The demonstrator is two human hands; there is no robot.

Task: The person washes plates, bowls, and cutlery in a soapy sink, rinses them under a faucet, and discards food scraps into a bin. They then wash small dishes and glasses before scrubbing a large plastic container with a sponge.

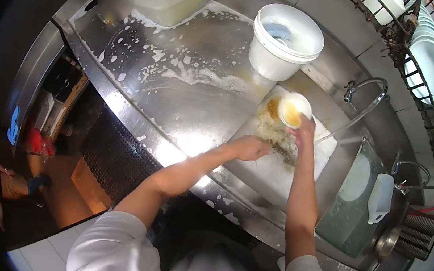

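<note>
My right hand (303, 133) grips the rim of a small white bowl (287, 110), tilted, with yellow-orange residue or liquid inside. Below it, a white sheet-like surface (307, 167) lies in the sink, with greenish-brown food scraps (283, 151) and a yellowish patch on it. To the left of the scraps is my left hand (250, 148), its fingers curled together; whether they hold anything small is hidden. Water runs from the curved faucet (378, 85) at the sink's back edge.
A white bucket (281, 62) of suds stands behind the sink. A soapy tub (180, 8) is farther left on the foam-spotted steel counter (177, 104). At right are a water-filled basin (344, 214), a white plastic jug (380, 199) and a wire rack (421, 78) of dishes.
</note>
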